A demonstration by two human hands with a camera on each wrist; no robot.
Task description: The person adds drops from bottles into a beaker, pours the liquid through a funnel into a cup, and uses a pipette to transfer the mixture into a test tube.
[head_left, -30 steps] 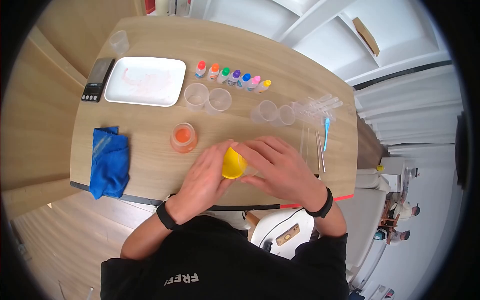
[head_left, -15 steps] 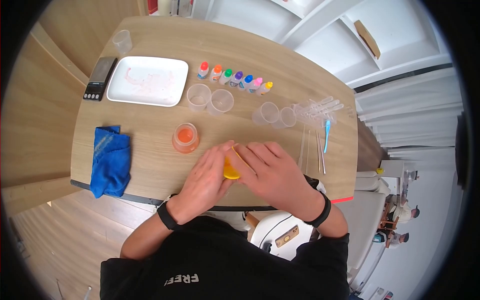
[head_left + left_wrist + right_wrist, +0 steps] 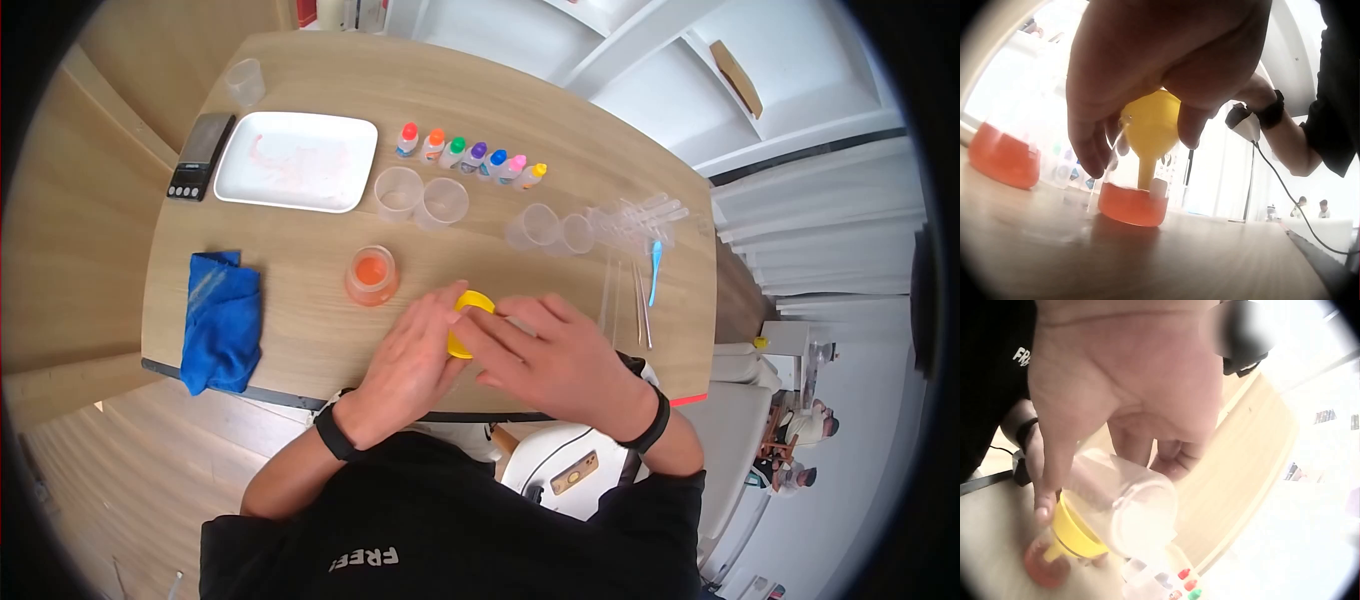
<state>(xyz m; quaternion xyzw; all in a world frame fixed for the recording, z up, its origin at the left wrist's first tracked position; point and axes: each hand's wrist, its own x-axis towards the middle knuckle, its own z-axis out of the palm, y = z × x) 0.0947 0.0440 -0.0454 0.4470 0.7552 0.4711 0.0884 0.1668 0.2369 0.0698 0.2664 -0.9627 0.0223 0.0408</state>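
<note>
Since the last earlier head frame, the right hand (image 3: 560, 355) has shifted so that the far rim of the yellow funnel (image 3: 476, 300) shows past its fingers; the left hand (image 3: 405, 345) stays put. We see the left curled round the funnel, whose stem reaches down inside a clear flask (image 3: 1132, 206) of orange liquid standing on the table (image 3: 1235, 256). The right grips a clear cup (image 3: 1100, 478) tipped beside the funnel's rim. We judge pouring to be the step in hand — though we cannot tell whether anything flows. Next calls for a steady funnel.
</note>
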